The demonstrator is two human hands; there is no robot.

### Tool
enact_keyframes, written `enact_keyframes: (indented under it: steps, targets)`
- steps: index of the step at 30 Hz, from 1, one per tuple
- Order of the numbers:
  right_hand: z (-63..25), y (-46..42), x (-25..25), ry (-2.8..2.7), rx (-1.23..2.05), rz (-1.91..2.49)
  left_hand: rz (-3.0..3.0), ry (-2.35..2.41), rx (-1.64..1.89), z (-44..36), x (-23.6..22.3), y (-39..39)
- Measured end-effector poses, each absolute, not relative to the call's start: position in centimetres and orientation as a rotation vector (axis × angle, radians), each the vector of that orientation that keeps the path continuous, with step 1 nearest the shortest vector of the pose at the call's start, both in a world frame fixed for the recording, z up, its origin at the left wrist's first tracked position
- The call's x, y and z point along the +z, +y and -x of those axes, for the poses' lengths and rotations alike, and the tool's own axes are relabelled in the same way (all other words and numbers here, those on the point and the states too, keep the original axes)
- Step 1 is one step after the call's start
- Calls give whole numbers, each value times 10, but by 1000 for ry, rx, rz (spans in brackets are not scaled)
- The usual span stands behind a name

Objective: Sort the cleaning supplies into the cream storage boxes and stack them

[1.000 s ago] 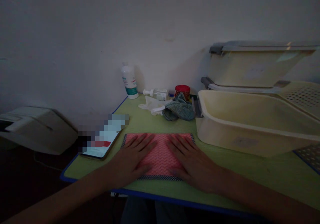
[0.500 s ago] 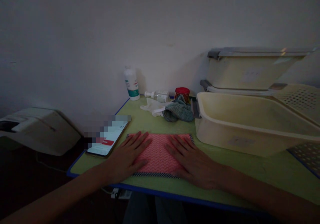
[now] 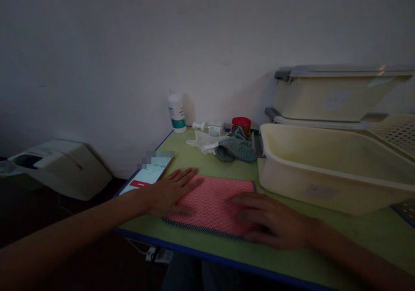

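Observation:
A pink textured cloth with a black-and-white checked edging lies spread flat on the green tabletop. My left hand rests palm down over its left side, with the fingers stretched out. Over the right part of the cloth is my right hand, slightly blurred, its fingers bent and apart; nothing shows in it. Whether its fingertips touch the cloth I cannot tell. Just left of my left hand lies a phone with a lit screen, partly covered by my forearm.
Right of the cloth stands a cream plastic bin, with lidded bins behind it. Along the back are a white bottle, a clear pump bottle, a red-lidded container, a grey-green cloth and a crumpled whitish item.
My right hand has gone from lying flat to raised with bent fingers. The cloth now sits slightly turned, its right front corner nearer me. The view has shifted a little left.

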State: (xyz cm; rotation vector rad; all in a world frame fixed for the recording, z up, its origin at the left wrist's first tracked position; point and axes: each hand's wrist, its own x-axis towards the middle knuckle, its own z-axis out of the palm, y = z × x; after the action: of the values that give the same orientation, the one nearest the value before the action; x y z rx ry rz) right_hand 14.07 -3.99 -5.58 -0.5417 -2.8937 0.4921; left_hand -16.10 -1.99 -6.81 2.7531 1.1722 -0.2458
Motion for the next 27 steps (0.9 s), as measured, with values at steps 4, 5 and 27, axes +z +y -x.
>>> enact_keyframes:
  steps: [4,5,27]
  targets:
    - [-142,-41,-70,-2786,329,460,-2760,1213,-252,165,-51,-5]
    - [-141,-41,-73,-2781,284,443,-2737,1274,-246,166,-46,-2]
    - [-143,-49,-71,-2708,661,402,-2366,1608,-6,153,-26,60]
